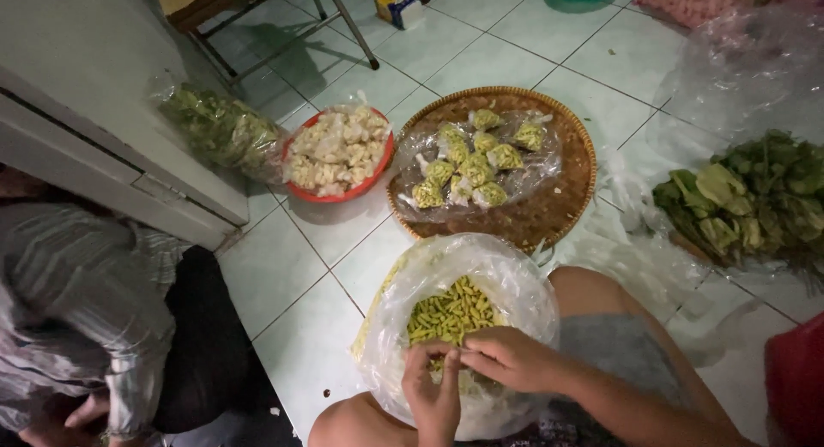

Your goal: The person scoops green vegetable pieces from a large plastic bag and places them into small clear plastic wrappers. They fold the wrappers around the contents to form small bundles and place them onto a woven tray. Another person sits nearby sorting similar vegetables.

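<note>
Head view. Left hand [432,394] and right hand [508,358] meet over the mouth of a large clear plastic bag [515,280] of small yellow-green pieces [448,314], fingertips pressed together, pinching something too small to identify. The bag sits just beyond the fingers, between the knees. Its film looks thin, limp and slippery, probably best gripped at the gathered rim; the pieces appear light and loose. Farther beyond lies a woven tray [562,202] of small filled packets [477,168].

Woven tray [566,202] behind snack bag [455,314], bowl [339,151] left, leaves [755,198] right.
</note>
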